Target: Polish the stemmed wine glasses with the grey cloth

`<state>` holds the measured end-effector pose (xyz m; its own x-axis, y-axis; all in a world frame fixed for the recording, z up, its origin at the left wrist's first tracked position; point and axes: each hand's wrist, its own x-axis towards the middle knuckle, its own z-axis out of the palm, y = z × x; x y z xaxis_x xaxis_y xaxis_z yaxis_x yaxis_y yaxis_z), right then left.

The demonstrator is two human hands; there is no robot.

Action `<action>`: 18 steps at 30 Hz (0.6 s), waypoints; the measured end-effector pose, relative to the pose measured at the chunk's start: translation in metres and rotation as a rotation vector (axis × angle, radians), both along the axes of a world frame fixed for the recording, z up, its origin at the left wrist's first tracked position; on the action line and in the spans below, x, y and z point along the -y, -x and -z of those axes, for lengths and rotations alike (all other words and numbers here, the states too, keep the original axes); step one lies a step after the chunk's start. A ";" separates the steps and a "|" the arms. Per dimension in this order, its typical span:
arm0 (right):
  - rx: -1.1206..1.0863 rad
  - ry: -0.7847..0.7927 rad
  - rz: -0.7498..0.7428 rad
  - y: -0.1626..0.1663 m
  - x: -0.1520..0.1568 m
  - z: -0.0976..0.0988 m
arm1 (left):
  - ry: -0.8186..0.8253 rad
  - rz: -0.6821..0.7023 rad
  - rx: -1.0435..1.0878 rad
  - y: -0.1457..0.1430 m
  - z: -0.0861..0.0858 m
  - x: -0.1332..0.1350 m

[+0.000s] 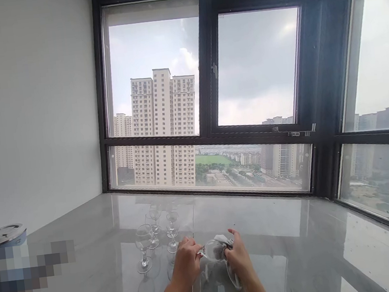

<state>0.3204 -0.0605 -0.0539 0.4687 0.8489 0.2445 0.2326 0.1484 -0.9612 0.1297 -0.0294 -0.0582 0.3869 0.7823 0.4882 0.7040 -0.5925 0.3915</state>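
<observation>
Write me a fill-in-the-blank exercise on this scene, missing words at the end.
1. The cloth is in the ____ hand.
2. Held by the left hand, the glass is tipped on its ____.
3. The standing glasses are nearer the ____ hand.
4. The field seen through the window is ____.

Missing words: right; side; left; green.

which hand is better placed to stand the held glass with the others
Probably the left hand: it grips the glass at its stem end and is nearer the standing glasses, while the right hand holds the cloth at the glass's other end.
</observation>
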 end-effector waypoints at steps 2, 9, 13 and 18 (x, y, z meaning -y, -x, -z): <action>0.032 0.027 -0.029 -0.004 0.001 0.005 | -0.007 0.043 -0.037 0.002 0.000 -0.001; -0.197 0.018 -0.328 -0.011 0.019 -0.003 | 0.014 0.232 -0.050 0.002 0.000 0.000; -0.299 -0.054 -0.311 -0.006 0.026 -0.015 | 0.040 0.245 0.040 -0.002 -0.001 0.002; -0.290 -0.240 -0.142 0.009 0.022 -0.021 | 0.111 0.279 0.225 -0.006 0.001 0.000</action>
<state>0.3109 -0.0823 -0.0328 0.4299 0.8449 0.3183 -0.0822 0.3878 -0.9181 0.1356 -0.0296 -0.0588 0.4848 0.7152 0.5035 0.4106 -0.6944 0.5910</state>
